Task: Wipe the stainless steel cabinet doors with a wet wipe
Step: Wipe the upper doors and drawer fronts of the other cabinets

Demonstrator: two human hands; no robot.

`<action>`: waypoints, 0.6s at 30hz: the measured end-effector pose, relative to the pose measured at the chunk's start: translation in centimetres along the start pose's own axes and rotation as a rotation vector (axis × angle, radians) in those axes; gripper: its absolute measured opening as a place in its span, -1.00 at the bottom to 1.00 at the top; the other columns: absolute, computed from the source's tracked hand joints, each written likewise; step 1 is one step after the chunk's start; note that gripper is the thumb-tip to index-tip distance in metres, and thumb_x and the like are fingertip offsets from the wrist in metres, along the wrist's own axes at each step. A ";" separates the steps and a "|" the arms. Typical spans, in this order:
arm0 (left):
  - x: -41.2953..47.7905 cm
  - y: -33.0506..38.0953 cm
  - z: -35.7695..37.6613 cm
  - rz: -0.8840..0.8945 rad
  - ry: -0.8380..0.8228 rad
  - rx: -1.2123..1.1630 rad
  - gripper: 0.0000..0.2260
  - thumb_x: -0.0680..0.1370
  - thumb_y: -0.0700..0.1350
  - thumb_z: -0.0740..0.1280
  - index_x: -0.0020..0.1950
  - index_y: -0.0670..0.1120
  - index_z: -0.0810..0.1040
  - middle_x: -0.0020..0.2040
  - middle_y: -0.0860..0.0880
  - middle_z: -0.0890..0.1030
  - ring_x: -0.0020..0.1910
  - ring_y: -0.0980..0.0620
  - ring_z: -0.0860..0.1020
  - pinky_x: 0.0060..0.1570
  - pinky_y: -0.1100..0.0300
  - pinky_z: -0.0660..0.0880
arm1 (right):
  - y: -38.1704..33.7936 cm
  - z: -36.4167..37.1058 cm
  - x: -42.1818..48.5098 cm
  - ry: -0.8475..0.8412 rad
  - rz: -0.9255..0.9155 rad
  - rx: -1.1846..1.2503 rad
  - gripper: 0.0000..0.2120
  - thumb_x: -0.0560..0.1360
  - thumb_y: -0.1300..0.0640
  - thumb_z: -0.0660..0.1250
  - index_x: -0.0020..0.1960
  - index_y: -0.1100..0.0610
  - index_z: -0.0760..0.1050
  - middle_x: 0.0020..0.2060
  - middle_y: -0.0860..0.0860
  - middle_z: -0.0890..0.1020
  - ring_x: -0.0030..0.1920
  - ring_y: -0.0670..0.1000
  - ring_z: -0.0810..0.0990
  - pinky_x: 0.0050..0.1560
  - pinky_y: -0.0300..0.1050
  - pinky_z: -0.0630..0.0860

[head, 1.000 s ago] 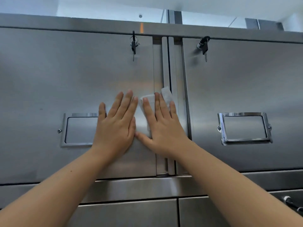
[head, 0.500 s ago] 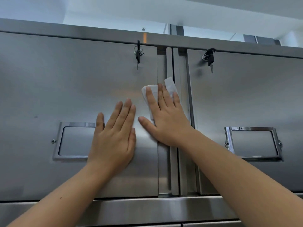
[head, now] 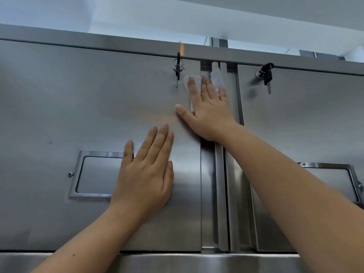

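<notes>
Head view: at lower centre the left hand (head: 145, 174) lies flat on the left door (head: 78, 99), fingers straight, holding nothing. Above it, at upper centre, the right hand (head: 208, 109) has a flat, open grip. Its straight fingers press the wet wipe (head: 216, 78) against that door's right edge, just under the top rail (head: 118, 46). The right door (head: 305, 119), probably next, lies to the right.

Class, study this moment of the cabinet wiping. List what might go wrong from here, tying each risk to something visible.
The wet wipe under the right hand sits beside the key in the left door; a sideways stroke may knock it.
The wipe bridges the door edge and centre strip and might snag.
The bare left hand, flat on the door, may leave prints.
</notes>
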State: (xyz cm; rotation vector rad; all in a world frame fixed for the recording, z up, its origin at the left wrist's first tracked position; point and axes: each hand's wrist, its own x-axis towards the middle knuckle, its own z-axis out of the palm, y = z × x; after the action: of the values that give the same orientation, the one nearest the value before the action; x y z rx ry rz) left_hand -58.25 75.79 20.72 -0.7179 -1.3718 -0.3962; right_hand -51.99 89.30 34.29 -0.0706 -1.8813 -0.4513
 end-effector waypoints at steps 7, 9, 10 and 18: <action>0.1 0.0 0.0 0.004 0.009 0.006 -0.51 0.53 -0.07 0.02 0.42 -0.19 0.34 0.44 -0.11 0.30 0.40 -0.14 0.26 0.27 -0.21 0.16 | 0.4 -1.5 3.1 -0.020 0.049 -0.022 -0.31 0.56 -0.28 -0.13 0.52 0.05 -0.29 0.51 0.16 -0.15 0.50 0.04 -0.23 0.42 0.08 -0.32; 0.0 0.0 -0.1 0.005 0.007 0.002 -0.52 0.53 -0.07 0.02 0.42 -0.19 0.34 0.44 -0.10 0.30 0.40 -0.13 0.26 0.27 -0.20 0.15 | 0.1 -1.4 2.2 -0.026 0.050 -0.013 -0.29 0.56 -0.29 -0.13 0.51 0.06 -0.30 0.51 0.17 -0.16 0.50 0.04 -0.25 0.42 0.09 -0.32; 0.0 0.0 -0.1 0.006 0.005 0.002 -0.51 0.53 -0.07 0.02 0.42 -0.19 0.33 0.44 -0.10 0.30 0.41 -0.13 0.26 0.27 -0.20 0.15 | -0.1 -1.0 1.4 -0.019 0.047 -0.021 -0.28 0.55 -0.30 -0.13 0.51 0.07 -0.31 0.51 0.17 -0.17 0.50 0.04 -0.26 0.41 0.09 -0.32; 0.0 0.0 0.1 0.005 0.018 0.004 -0.52 0.53 -0.07 0.02 0.42 -0.19 0.34 0.43 -0.11 0.31 0.40 -0.13 0.27 0.26 -0.23 0.22 | 0.2 -1.3 2.3 -0.019 0.051 -0.028 -0.30 0.56 -0.29 -0.14 0.51 0.05 -0.30 0.51 0.17 -0.17 0.50 0.05 -0.25 0.42 0.09 -0.32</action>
State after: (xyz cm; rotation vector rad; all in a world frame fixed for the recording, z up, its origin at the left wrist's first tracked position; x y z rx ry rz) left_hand -58.33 75.85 20.75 -0.7126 -1.3532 -0.3948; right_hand -51.61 88.60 36.84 -0.1415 -1.8874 -0.4433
